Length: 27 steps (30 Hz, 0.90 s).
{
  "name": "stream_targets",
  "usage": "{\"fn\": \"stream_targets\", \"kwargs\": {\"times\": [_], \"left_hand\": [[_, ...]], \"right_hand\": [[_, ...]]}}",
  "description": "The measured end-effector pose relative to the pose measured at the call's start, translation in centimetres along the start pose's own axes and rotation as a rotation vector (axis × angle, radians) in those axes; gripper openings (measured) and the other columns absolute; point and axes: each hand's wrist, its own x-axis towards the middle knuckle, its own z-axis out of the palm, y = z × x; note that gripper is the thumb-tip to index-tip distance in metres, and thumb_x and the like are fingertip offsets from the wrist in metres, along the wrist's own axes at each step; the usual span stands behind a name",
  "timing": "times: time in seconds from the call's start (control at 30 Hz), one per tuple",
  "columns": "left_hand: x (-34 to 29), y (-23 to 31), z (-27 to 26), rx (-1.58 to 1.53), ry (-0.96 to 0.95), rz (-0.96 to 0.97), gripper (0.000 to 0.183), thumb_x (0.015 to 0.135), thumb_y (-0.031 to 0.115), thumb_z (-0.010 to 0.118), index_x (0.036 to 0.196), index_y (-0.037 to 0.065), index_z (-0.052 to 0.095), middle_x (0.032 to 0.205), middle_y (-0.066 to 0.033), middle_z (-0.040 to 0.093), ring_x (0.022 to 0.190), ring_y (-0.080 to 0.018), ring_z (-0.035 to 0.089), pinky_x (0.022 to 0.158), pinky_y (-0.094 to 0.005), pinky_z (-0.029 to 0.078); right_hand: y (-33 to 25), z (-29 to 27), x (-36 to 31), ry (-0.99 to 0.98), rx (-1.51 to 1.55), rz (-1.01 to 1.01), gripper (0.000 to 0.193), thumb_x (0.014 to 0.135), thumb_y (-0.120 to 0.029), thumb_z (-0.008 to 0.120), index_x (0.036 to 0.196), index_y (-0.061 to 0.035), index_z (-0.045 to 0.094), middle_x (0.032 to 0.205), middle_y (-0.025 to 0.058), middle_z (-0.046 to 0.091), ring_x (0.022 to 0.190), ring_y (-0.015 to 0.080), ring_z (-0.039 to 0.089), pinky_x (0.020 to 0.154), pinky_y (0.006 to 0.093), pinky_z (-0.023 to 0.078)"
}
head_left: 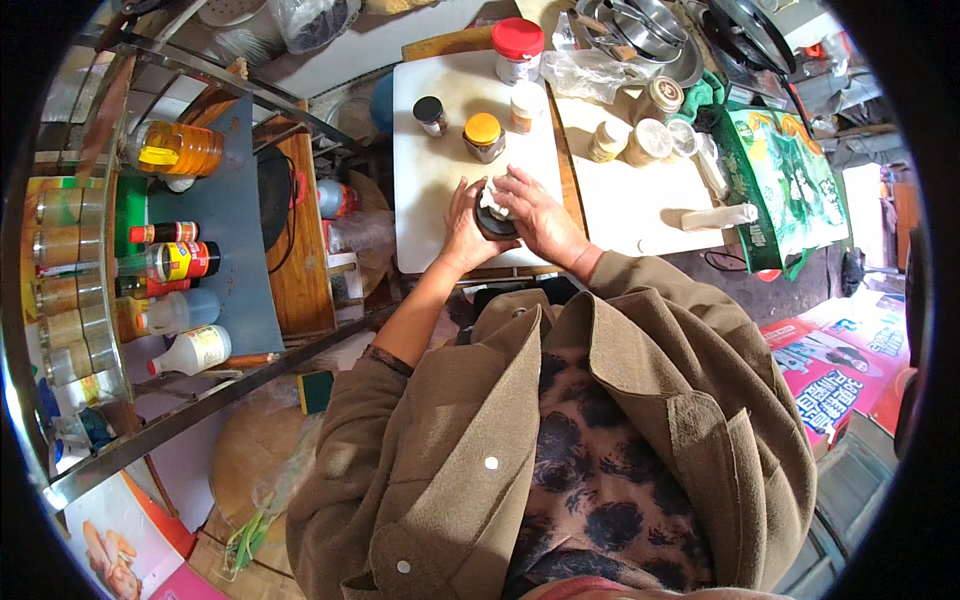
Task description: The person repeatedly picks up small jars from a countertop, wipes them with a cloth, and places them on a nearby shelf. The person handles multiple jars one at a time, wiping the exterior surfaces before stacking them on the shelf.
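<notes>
Over the near edge of a white board [415,215], my left hand [466,228] is wrapped round a dark round jar [494,224]. My right hand [545,218] pinches a crumpled white tissue or cloth [495,204] against the jar's upper part. The fingers cover much of the jar. Just beyond my hands stands a jar with a yellow lid [484,137]. A small jar with a black lid [430,116] is to its left, and a whitish bottle [526,106] to its right. Farther back is a tub with a red lid [517,50].
Several pale-lidded jars [648,142] stand on the white surface to the right, beside a green shopping bag [785,190]. Metal pans [645,30] are piled behind. A metal-framed rack at left holds an oil bottle [175,148] and several sauce bottles [183,262].
</notes>
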Motion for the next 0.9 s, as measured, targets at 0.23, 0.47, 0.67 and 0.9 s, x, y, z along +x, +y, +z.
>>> {"fn": "stream_targets", "kwargs": {"times": [0.23,0.47,0.67,0.9], "left_hand": [[0.7,-1.3,1.3,-0.147,0.116,0.238,0.073,0.066,0.030,0.088,0.128,0.008,0.055,0.123,-0.0146,0.063,0.111,-0.0316,0.062,0.097,-0.0426,0.050],[0.6,-0.1,-0.1,-0.002,0.113,0.082,0.089,0.055,0.039,0.093,0.129,0.008,0.053,0.122,-0.0153,0.062,0.116,-0.0329,0.058,0.099,-0.0462,0.045],[-0.2,-0.6,0.4,-0.263,0.067,0.045,0.109,0.055,0.040,0.097,0.141,0.008,0.038,0.139,-0.0196,0.048,0.132,-0.0346,0.046,0.111,-0.0491,0.038],[1.1,-1.2,0.9,-0.157,-0.065,0.013,0.102,0.055,0.043,0.093,0.138,0.008,0.044,0.129,-0.0158,0.058,0.117,-0.0381,0.057,0.098,-0.0475,0.046]], "right_hand": [[-0.6,2.0,0.7,-0.033,-0.085,-0.207,0.038,0.088,-0.019,0.067,0.124,-0.0046,0.067,0.137,0.0125,0.060,0.132,0.0306,0.052,0.112,0.0459,0.041],[0.2,3.1,3.1,0.012,-0.119,-0.082,0.034,0.091,-0.020,0.066,0.122,-0.0053,0.068,0.134,0.0125,0.062,0.129,0.0306,0.055,0.109,0.0429,0.044],[-1.0,2.4,-2.2,0.118,-0.088,-0.023,0.042,0.082,-0.004,0.069,0.124,-0.0010,0.067,0.138,0.0156,0.061,0.136,0.0332,0.051,0.114,0.0474,0.041],[0.4,4.8,2.9,-0.060,-0.181,-0.094,0.041,0.089,-0.016,0.064,0.126,0.0002,0.065,0.141,0.0145,0.059,0.134,0.0275,0.053,0.117,0.0404,0.038]]}}
